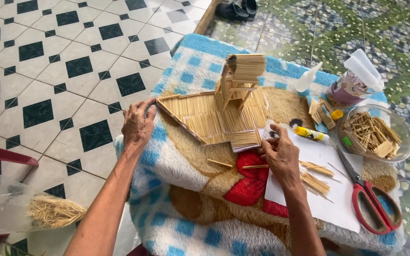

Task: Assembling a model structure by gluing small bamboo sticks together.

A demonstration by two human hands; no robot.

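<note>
A small house model [224, 106] made of thin wooden sticks stands on a flat stick base, on a fluffy blue, brown and red blanket [191, 189]. My left hand [137, 125] rests on the base's left corner, fingers spread over the edge. My right hand [281, 154] lies at the base's near right edge, fingertips touching a small stick panel [244, 139]. Loose sticks [315, 182] lie on a white paper sheet [338, 189] beside my right wrist.
Red-handled scissors [373, 199] lie on the paper at right. A clear bowl of stick pieces [376, 135], a yellow glue stick [311, 134], a white glue bottle [307, 78] and a jar [349, 87] stand behind. A bag of straw [53, 212] lies on the tiled floor at left.
</note>
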